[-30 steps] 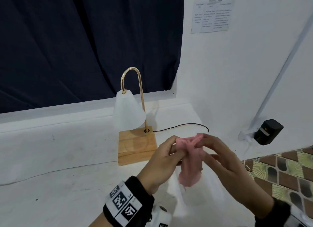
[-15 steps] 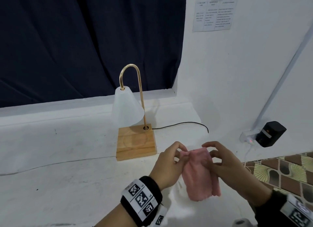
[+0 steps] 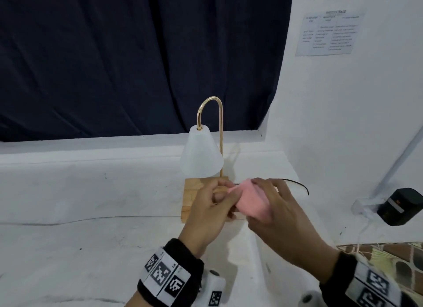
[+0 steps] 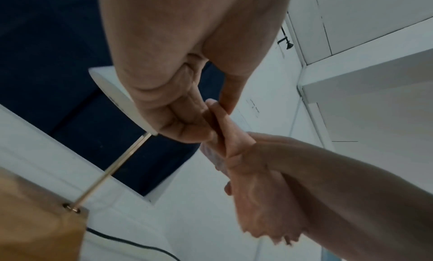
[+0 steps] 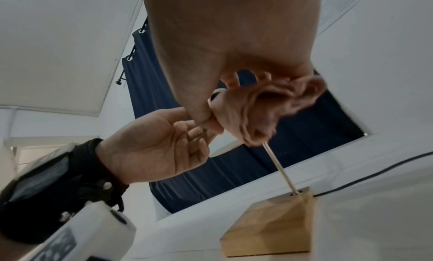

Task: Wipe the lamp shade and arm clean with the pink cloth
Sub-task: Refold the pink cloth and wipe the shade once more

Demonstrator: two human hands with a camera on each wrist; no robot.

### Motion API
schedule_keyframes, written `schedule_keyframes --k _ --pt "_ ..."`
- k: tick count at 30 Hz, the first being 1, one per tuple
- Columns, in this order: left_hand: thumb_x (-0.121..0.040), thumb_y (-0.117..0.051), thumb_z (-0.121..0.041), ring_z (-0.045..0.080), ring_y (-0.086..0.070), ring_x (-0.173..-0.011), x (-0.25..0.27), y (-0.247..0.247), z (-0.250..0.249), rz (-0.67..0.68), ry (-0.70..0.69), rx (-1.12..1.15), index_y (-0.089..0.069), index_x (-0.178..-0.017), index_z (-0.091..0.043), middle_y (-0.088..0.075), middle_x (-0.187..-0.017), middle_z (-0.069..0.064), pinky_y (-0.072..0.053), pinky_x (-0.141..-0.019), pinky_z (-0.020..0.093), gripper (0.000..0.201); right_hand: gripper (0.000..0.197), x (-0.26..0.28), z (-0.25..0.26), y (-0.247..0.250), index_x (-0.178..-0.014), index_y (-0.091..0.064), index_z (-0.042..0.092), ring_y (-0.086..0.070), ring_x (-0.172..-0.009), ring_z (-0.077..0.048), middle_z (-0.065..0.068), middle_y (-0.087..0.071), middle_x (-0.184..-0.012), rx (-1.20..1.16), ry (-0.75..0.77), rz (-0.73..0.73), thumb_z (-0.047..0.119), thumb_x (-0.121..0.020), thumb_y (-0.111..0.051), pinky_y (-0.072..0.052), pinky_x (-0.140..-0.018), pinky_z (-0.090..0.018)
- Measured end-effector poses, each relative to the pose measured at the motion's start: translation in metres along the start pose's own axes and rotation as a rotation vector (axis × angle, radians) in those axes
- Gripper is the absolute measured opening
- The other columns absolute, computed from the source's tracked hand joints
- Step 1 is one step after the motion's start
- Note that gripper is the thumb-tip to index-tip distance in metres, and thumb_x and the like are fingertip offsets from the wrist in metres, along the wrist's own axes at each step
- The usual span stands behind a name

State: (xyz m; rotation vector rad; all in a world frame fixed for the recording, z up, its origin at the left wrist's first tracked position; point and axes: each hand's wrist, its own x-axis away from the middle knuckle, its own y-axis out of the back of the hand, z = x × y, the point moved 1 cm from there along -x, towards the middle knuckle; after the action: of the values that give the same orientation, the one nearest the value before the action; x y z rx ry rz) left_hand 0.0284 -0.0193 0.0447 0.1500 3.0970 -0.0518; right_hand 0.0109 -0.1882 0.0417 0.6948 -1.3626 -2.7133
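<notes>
The lamp stands on the white ledge, with a white cone shade (image 3: 201,156), a curved gold arm (image 3: 221,132) and a wooden block base (image 3: 193,193). Just in front of the base, both hands hold the pink cloth (image 3: 250,200) in the air. My left hand (image 3: 230,193) pinches the cloth's left edge (image 4: 219,116) between thumb and fingers. My right hand (image 3: 263,192) grips the rest of it, bunched in the palm (image 5: 255,114). The cloth touches no part of the lamp. The hands hide the front right of the base.
A black cord (image 3: 297,184) runs right from the base along the ledge. A black adapter (image 3: 400,206) sits in a wall socket at the right. A dark blue curtain (image 3: 137,54) hangs behind the lamp, and a white wall with a paper notice (image 3: 329,34) is on the right.
Both hands have carried the cloth forward to just before the lamp base. The cloth, spread flat between the hands half a second ago, is now gathered into my right hand.
</notes>
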Motion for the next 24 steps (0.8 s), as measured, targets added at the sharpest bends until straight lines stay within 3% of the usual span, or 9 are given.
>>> schedule_keyframes --k 2,4,7,9,11,13,15,18,24 --pt "-0.097 -0.065 -0.025 0.014 -0.071 -0.079 0.001 0.021 -0.002 -0.026 -0.039 -0.028 -0.066 -0.107 -0.011 -0.075 -0.081 0.001 -0.051 -0.07 0.025 0.018 0.05 -0.008 0.008 -0.012 -0.124 -0.047 0.024 -0.064 -0.094 -0.025 0.013 -0.043 -0.115 -0.001 0.09 -0.052 0.014 -0.078 -0.063 -0.057 -0.072 -0.037" --pt "-0.099 -0.061 -0.03 0.014 -0.074 -0.088 -0.002 0.048 0.006 -0.053 -0.049 -0.087 -0.068 -0.103 -0.014 -0.078 -0.092 -0.001 -0.05 -0.073 0.019 0.018 0.045 -0.015 0.011 -0.022 -0.129 -0.051 0.024 -0.06 -0.1 -0.021 0.009 -0.051 -0.117 -0.09 0.02 -0.045 0.026 -0.084 -0.048 -0.054 -0.083 -0.037" --pt "-0.1 -0.059 -0.033 0.017 -0.069 -0.101 -0.02 0.093 0.04 -0.077 -0.031 -0.447 -0.064 -0.101 -0.021 -0.074 -0.099 -0.014 -0.045 -0.076 0.014 0.012 0.053 -0.03 0.018 -0.031 -0.141 -0.041 0.021 -0.057 -0.105 -0.023 0.009 -0.055 -0.121 -0.125 0.043 -0.171 0.016 -0.091 -0.057 -0.048 -0.089 -0.034" --pt "-0.1 -0.053 -0.043 0.021 -0.052 -0.129 -0.037 0.115 0.067 0.067 0.025 -0.892 -0.055 -0.125 -0.024 -0.059 -0.134 -0.014 -0.042 -0.096 0.025 0.031 0.061 -0.05 0.031 -0.029 -0.143 -0.04 0.02 -0.053 -0.105 -0.025 0.01 -0.053 -0.121 -0.079 0.138 -0.302 0.004 -0.09 -0.066 -0.046 -0.089 -0.036" --pt "-0.101 -0.041 -0.055 0.02 -0.014 -0.153 -0.054 0.128 0.089 0.241 0.092 -1.25 -0.025 -0.155 -0.021 -0.018 -0.166 -0.005 -0.024 -0.116 0.043 0.066 0.055 -0.08 0.045 -0.029 -0.141 -0.048 0.016 -0.05 -0.119 -0.031 -0.001 -0.057 -0.137 0.07 0.284 -0.387 0.003 -0.089 -0.06 -0.047 -0.097 -0.044" --pt "-0.098 -0.032 -0.065 0.016 0.008 -0.155 -0.068 0.134 0.102 0.357 0.123 -1.424 0.001 -0.161 -0.02 0.012 -0.168 -0.006 -0.009 -0.121 0.05 0.083 0.051 -0.111 0.056 -0.033 -0.138 -0.055 0.011 -0.044 -0.135 -0.035 -0.008 -0.052 -0.15 0.283 0.377 -0.378 0.005 -0.087 -0.055 -0.043 -0.1 -0.048" --pt "-0.095 -0.026 -0.072 0.014 0.014 -0.154 -0.077 0.137 0.109 0.432 0.152 -1.462 0.01 -0.159 -0.021 0.019 -0.167 -0.007 -0.001 -0.122 0.05 0.09 0.06 -0.134 0.065 -0.042 -0.14 -0.054 0.006 -0.032 -0.146 -0.031 -0.009 -0.046 -0.157 0.471 0.432 -0.266 -0.001 -0.081 -0.056 -0.035 -0.106 -0.052" --pt "-0.095 -0.025 -0.073 0.013 0.017 -0.153 -0.083 0.142 0.111 0.475 0.135 -1.508 0.011 -0.159 -0.017 0.019 -0.167 -0.004 0.005 -0.123 0.048 0.093 0.061 -0.147 0.065 -0.062 -0.144 -0.048 -0.002 -0.026 -0.152 -0.032 -0.017 -0.044 -0.157 0.671 0.5 -0.111 0.002 -0.085 -0.034 -0.015 -0.122 -0.063" --pt "-0.099 -0.03 -0.066 0.015 0.014 -0.154 -0.089 0.145 0.122 0.526 0.097 -1.385 0.012 -0.158 -0.01 0.019 -0.166 0.004 0.001 -0.125 0.035 0.091 0.053 -0.123 0.05 -0.085 -0.141 -0.051 -0.008 -0.041 -0.146 -0.037 -0.027 -0.047 -0.152 0.768 0.63 -0.024 0.001 -0.091 -0.039 -0.009 -0.127 -0.047"
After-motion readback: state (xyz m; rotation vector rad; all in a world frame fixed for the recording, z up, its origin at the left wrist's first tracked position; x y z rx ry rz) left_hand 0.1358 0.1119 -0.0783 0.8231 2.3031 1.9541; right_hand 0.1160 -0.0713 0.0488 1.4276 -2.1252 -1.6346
